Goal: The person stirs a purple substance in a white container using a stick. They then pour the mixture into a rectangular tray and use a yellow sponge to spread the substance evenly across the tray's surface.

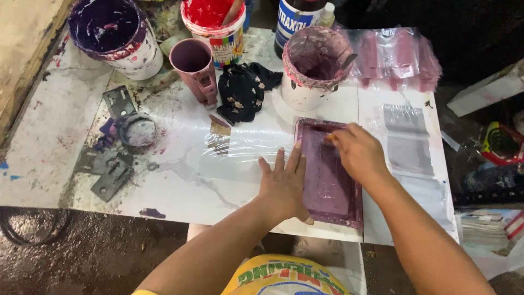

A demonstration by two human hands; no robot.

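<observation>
A small rectangular printing frame stained purple lies on the white marble table. My left hand rests flat with fingers spread on the frame's left edge and on a clear plastic sheet beside it. My right hand is inside the frame near its top, fingers curled down onto something small that I cannot make out.
At the back stand a purple paint bucket, a red paint bucket, a mauve jug, a pink-stained pot and a black cloth. Metal brackets lie left. Plastic bags lie right.
</observation>
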